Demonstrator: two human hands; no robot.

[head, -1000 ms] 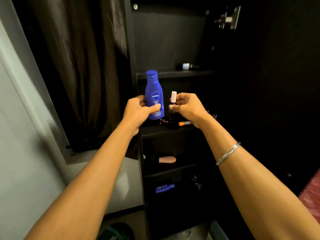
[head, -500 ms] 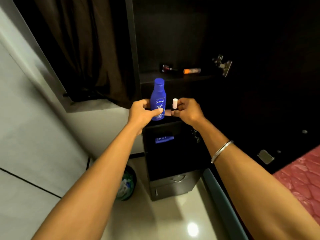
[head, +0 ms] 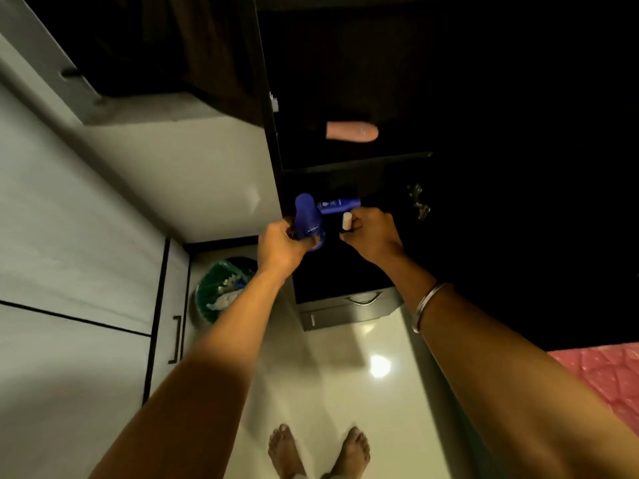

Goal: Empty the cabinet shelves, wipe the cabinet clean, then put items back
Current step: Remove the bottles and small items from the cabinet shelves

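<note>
Both arms reach forward: left hand (head: 280,244) fingers curl round the blue bottle (head: 308,221), right hand (head: 371,235) fingers pinch a small white-capped tube (head: 346,221).

Head-worn view, steeply downward (close)

A lying blue tube (head: 340,205) blocks the low shelf (head: 356,165) at 12 o'clock; dark room opens toward 3 o'clock.

Green waste bin (head: 221,288) on glossy floor (head: 345,375); pink mattress (head: 601,378) at right; dark curtain (head: 173,46).
</note>
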